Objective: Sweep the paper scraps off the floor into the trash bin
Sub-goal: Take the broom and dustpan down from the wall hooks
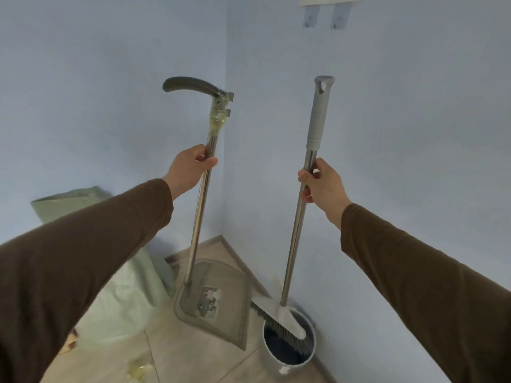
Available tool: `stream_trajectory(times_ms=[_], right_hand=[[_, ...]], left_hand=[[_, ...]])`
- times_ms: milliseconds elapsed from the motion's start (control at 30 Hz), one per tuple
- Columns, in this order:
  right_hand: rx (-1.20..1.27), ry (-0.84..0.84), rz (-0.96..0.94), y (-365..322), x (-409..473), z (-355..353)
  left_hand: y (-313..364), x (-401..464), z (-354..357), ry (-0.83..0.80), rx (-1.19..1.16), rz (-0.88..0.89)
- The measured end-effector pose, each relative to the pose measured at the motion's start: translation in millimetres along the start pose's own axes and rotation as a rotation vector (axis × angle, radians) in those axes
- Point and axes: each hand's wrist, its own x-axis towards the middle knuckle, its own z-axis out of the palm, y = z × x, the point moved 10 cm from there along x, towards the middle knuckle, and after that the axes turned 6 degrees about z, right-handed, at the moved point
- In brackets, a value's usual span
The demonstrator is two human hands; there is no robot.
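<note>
Left hand (pixel 188 170) fingers wrapped round dustpan (pixel 214 302) pole, pan below on floor. Right hand (pixel 322 183) grips broom (pixel 282 317) pole; bristles below, over trash bin (pixel 287 352) rim.

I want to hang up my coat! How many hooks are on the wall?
2. Both are high on the right wall, side by side under a pale board: the left hook and the right hook. More may lie beyond the picture's top edge.
</note>
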Motion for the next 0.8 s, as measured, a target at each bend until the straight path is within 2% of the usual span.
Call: stream_trajectory(times_ms=[133,300,400,667,800], right_hand=[[0.085,-0.077,0.095,19,-62,12],[0.18,-0.189,0.21,41,-131,27],[0.24,-0.276,0.28,55,-168,39],[0.49,-0.382,0.463,87,-273,56],[0.498,-0.463,0.475,96,-332,64]], left_hand=[[-17,-79,-13,-0.022,0.036,-0.065],[-43,-170,-15,-0.049,-0.229,-0.28],[-51,-219,-16,-0.068,-0.274,-0.371],[-41,-361,-23,-0.119,-0.467,-0.544],[-22,-432,-36,-0.082,-0.404,-0.549]])
